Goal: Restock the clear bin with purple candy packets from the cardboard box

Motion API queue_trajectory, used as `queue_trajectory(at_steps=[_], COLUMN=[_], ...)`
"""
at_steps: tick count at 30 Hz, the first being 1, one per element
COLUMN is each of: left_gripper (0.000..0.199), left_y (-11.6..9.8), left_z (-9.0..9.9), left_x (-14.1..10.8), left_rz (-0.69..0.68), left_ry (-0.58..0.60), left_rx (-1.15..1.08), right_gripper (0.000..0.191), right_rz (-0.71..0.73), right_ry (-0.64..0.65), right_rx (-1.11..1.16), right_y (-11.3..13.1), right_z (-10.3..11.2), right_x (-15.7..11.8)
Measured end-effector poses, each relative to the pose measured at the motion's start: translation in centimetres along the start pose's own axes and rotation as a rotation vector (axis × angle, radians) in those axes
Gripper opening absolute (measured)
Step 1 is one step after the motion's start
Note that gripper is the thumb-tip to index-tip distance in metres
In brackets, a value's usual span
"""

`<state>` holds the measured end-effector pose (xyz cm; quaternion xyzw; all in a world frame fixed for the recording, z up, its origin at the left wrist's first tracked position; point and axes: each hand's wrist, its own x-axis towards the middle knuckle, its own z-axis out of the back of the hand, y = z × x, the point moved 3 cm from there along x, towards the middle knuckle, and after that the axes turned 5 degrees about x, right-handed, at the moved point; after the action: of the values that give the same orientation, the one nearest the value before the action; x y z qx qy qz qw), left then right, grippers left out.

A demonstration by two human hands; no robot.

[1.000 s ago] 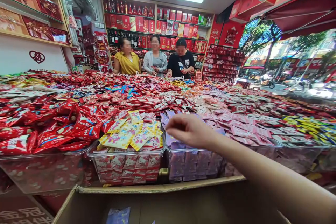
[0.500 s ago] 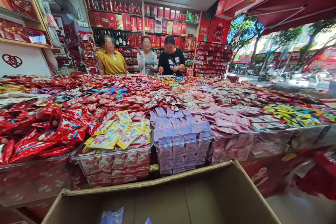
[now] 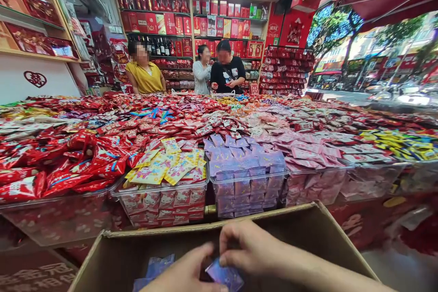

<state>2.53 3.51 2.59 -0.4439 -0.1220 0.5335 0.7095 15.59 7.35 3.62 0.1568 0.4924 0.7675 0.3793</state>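
My right hand (image 3: 249,246) reaches in over the open cardboard box (image 3: 308,228), its thumb and fingers closed on the edge of a small purple packet (image 3: 228,279). Beside it, at the packet's left side, is my left hand (image 3: 185,271), somewhat smeared by motion, with thumb and fingers apart. Whether it touches the packet I cannot tell. More purple packets (image 3: 159,264) lie in the box, partly hidden by my left hand. Just beyond the box's far rim, a clear bin holds stacked purple packets (image 3: 244,164) of the same look.
To the left are yellow packets (image 3: 164,166) in a clear bin and large red bags (image 3: 78,164). Pink packets (image 3: 311,150) and yellow-green ones (image 3: 400,143) lie to the right. Behind the display stand a person in yellow (image 3: 145,73), one in grey (image 3: 201,73) and one in black (image 3: 227,73).
Both my hands have come into view over the box, the right with a purple packet. The view has shifted slightly. The person in grey has turned toward the person in black.
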Motion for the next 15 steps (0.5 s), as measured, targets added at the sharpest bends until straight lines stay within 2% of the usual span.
queue_trajectory(at_steps=[2,4,6,12,15], left_gripper=[0.042,0.043,0.044,0.052,0.036], left_y=[-0.8,-1.5,-2.0,-2.9,-3.0], left_z=[-0.1,-0.2,-0.1,0.7,0.9], left_x=[0.2,0.1,-0.2,-0.8,-0.9], left_rz=[-0.103,-0.182,-0.209,-0.193,-0.154], left_ry=[-0.029,-0.038,-0.018,-0.01,-0.06], left_rx=[-0.329,-0.63,-0.795,-0.97,-0.967], right_gripper=[0.008,0.01,0.013,0.023,0.029], right_rz=[0.023,0.046,0.062,0.069,0.068], right_ry=[-0.097,-0.157,-0.196,-0.215,-0.252], right_rx=[0.227,0.346,0.424,0.706,0.743], right_y=[0.9,1.7,2.2,2.6,2.4], right_z=[1.0,1.6,2.0,2.6,2.9], right_x=[-0.2,-0.5,-0.9,-1.3,-1.2])
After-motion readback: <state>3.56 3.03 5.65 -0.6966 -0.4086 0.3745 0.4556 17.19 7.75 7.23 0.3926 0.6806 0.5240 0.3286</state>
